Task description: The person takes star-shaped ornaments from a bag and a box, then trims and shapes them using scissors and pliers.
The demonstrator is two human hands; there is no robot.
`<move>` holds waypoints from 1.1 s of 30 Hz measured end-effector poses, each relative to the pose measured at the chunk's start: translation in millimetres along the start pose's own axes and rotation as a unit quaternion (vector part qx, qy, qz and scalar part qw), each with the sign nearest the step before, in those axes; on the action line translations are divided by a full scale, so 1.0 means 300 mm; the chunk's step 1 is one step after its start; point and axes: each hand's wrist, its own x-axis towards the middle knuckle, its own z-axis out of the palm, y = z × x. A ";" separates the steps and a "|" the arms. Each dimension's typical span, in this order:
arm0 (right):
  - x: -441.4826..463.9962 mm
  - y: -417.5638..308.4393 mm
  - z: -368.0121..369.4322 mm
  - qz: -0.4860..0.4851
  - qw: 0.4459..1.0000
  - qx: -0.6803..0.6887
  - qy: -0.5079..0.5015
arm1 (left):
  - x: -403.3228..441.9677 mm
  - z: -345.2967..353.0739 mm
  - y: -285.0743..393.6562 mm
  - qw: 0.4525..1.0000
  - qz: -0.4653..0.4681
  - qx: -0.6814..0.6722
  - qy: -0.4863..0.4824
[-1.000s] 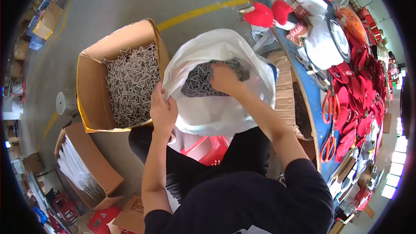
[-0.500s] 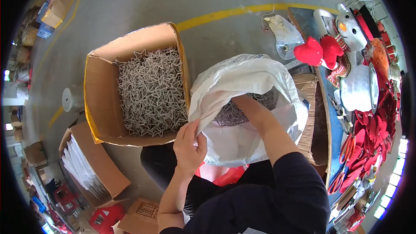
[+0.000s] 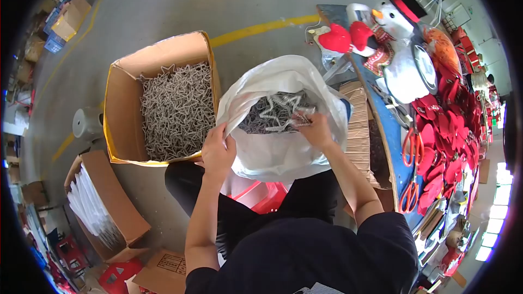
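A white woven sack (image 3: 272, 158) stands open in front of me, with a heap of silvery wire stars (image 3: 253, 120) inside. My left hand (image 3: 219, 152) is closed on the sack's left rim. Above the heap, my right hand (image 3: 316, 129) grips several star shapes (image 3: 286, 110), which look slightly blurred. Its fingertips are partly hidden by them. Left of the sack is a cardboard box (image 3: 124, 109) with a large pile of similar stars (image 3: 178, 111) in it.
On the right, a blue-topped table (image 3: 376, 103) bears a snowman figure (image 3: 400, 19), red cloth pieces (image 3: 444, 130) and red-handled scissors (image 3: 412, 149). A carton of white sheets (image 3: 117, 201) sits lower left. A white round stool (image 3: 87, 123) stands beyond the box.
My right hand has come up from deep in the sack with stars in its grip. The left hand still holds the rim. The whole view has shifted, showing more of the table.
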 end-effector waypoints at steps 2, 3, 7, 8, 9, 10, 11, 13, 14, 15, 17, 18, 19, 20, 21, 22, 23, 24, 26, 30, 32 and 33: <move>-0.027 -0.056 -0.071 0.103 0.993 0.054 -0.015 | -0.015 0.003 0.035 0.996 0.040 0.075 0.030; -0.035 -0.076 -0.098 0.091 0.991 0.090 -0.024 | -0.011 -0.003 0.062 0.991 0.060 0.112 0.048; -0.087 -0.176 -0.172 0.062 0.967 0.223 -0.104 | 0.021 -0.033 0.182 0.986 0.015 -0.167 -0.013; -0.098 -0.191 -0.176 0.065 0.961 0.239 -0.125 | 0.028 -0.038 0.221 0.954 -0.041 -0.294 -0.050; -0.105 -0.203 -0.175 0.068 0.953 0.255 -0.147 | 0.038 -0.046 0.247 0.901 -0.095 -0.415 -0.085; -0.113 -0.206 -0.165 0.066 0.946 0.275 -0.159 | 0.049 -0.059 0.259 0.853 -0.142 -0.484 -0.133; -0.121 -0.214 -0.157 0.059 0.944 0.275 -0.174 | 0.052 -0.064 0.273 0.808 -0.170 -0.542 -0.158; -0.138 -0.229 -0.137 0.048 0.938 0.276 -0.204 | 0.049 -0.061 0.304 0.700 -0.222 -0.647 -0.207; -0.148 -0.237 -0.126 0.046 0.933 0.285 -0.213 | 0.048 -0.046 0.295 0.667 -0.199 -0.677 -0.239; -0.155 -0.239 -0.116 0.034 0.932 0.284 -0.222 | 0.040 -0.044 0.309 0.680 -0.185 -0.669 -0.236; -0.166 -0.241 -0.103 0.011 0.931 0.279 -0.236 | 0.028 -0.039 0.335 0.705 -0.156 -0.652 -0.232; -0.175 -0.253 -0.094 0.006 0.934 0.277 -0.224 | 0.028 -0.030 0.319 0.703 -0.169 -0.653 -0.225; -0.188 -0.274 -0.084 0.000 0.938 0.275 -0.212 | 0.022 -0.026 0.304 0.708 -0.169 -0.655 -0.204; -0.199 -0.284 -0.077 -0.004 0.941 0.274 -0.200 | 0.011 -0.023 0.289 0.712 -0.171 -0.656 -0.182; -0.205 -0.283 -0.074 -0.005 0.943 0.270 -0.195 | 0.003 -0.027 0.284 0.716 -0.172 -0.657 -0.161; -0.210 -0.282 -0.071 -0.006 0.945 0.266 -0.189 | -0.002 -0.028 0.278 0.714 -0.172 -0.665 -0.133; -0.212 -0.281 -0.067 -0.007 0.947 0.262 -0.184 | -0.007 -0.030 0.273 0.712 -0.172 -0.673 -0.105; -0.210 -0.275 -0.064 -0.008 0.949 0.257 -0.181 | -0.013 -0.033 0.266 0.709 -0.171 -0.680 -0.076; -0.200 -0.260 -0.059 -0.011 0.953 0.247 -0.174 | -0.022 -0.044 0.251 0.710 -0.146 -0.685 -0.078; -0.205 -0.278 -0.039 -0.015 0.956 0.246 -0.160 | -0.042 -0.061 0.253 0.693 -0.134 -0.701 -0.106; -0.199 -0.258 -0.011 -0.032 0.956 0.253 -0.145 | -0.048 -0.053 0.252 0.700 -0.156 -0.691 -0.096; -0.201 -0.263 -0.005 -0.032 0.959 0.248 -0.132 | -0.049 -0.043 0.247 0.707 -0.176 -0.680 -0.076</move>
